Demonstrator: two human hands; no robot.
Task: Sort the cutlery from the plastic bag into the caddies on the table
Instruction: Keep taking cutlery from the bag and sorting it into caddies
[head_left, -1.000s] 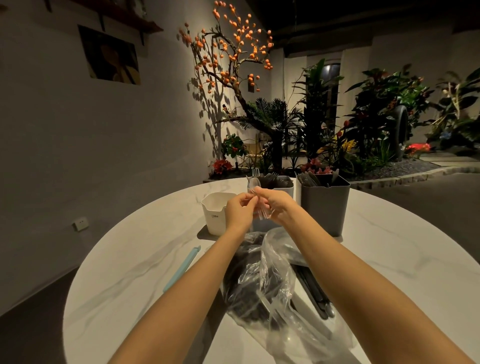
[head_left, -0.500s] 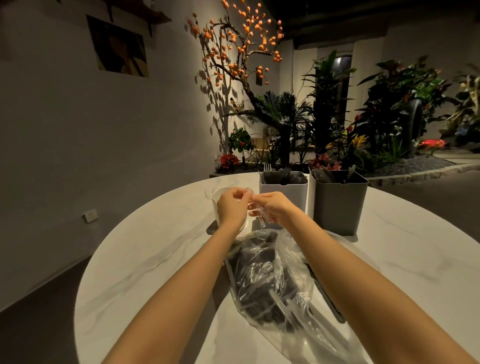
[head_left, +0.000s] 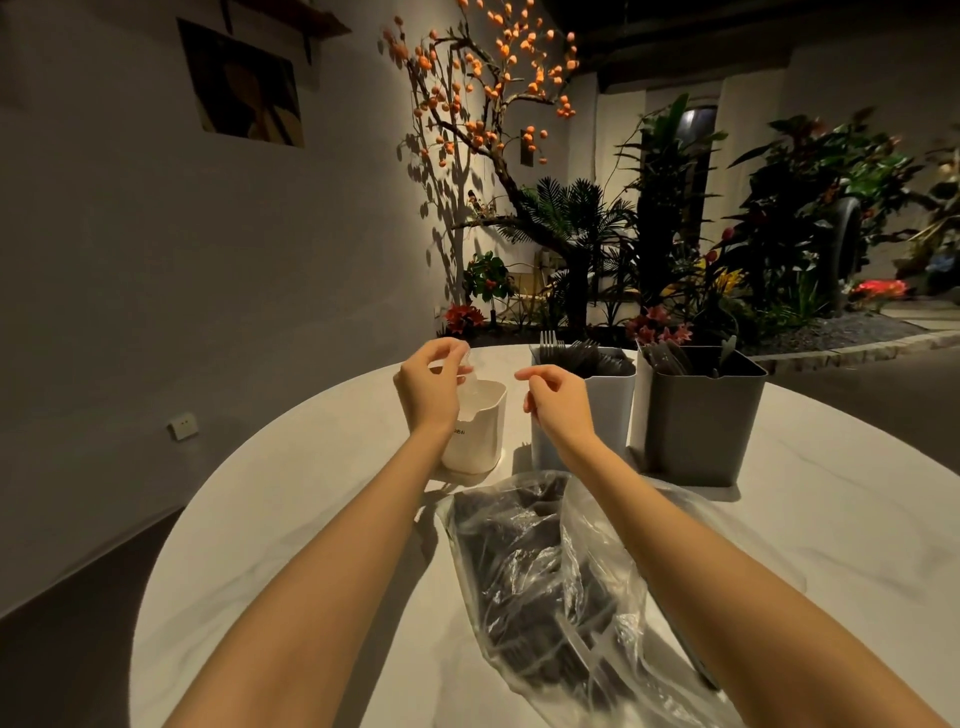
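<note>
- Our left hand (head_left: 428, 387), left of centre in the frame, pinches a clear piece (head_left: 466, 366) of plastic cutlery between curled fingers (head_left: 451, 349), right over the mouth of the white caddy (head_left: 477, 428). Its lower end seems already inside the rim, though the piece is see-through and the light dim, so we cannot say whether it is a spoon or something else.
- Our right hand (head_left: 558, 397), just right of it, hangs with loosely curled fingers and holds nothing.
- We judge the piece very light, thin, stiff but a little springy, and smooth enough to slip; a pinch on the handle end lets it drop in head down.
- The bag (head_left: 545, 571) lies in the lower middle on the worktop (head_left: 291, 519), soft and crinkly, with dark cutlery bunched inside; its film will likely cling and drag, so we would steady it with one hand while drawing a piece out by the handle.
- Behind the right hand stand a light caddy (head_left: 613, 405) with forks and a dark caddy (head_left: 696, 421), both fairly full, side by side and touching or nearly so.
- The worktop's far edge curves close behind the caddies; there is open room to the left of the white caddy and at far right.
</note>
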